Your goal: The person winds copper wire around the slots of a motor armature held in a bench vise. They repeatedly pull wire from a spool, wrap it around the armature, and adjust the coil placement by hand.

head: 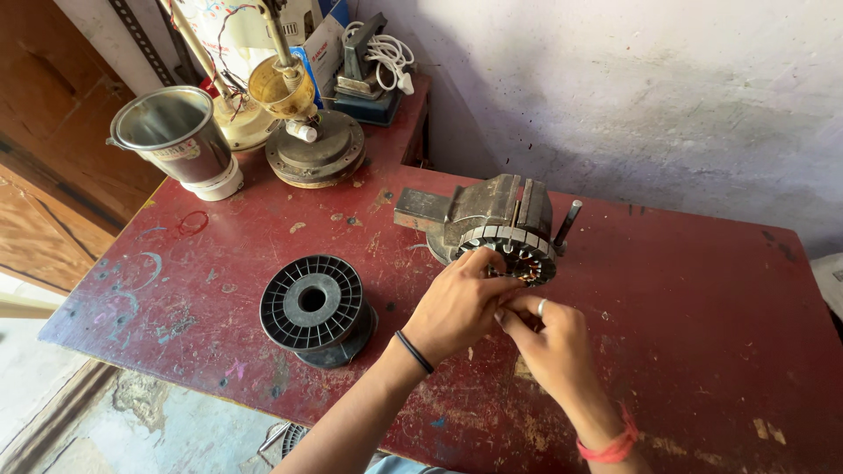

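Both hands at the clamped stator

Together, the left hand [458, 303] and right hand [549, 338] meet fingertip to fingertip at the near edge of a round slotted stator [514, 250], pinching at its rim; whatever they grip is too small to tell. Just beyond them, a grey bench vise [479, 211] holds the stator. Left of the left hand lies a black plastic spool [313, 303] on the red table [702, 290].

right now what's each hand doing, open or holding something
Left hand: fingers curled on the edge of the round slotted stator clamped in the bench vise.
Right hand: fingers pinched together beside the stator; what they pinch cannot be told.
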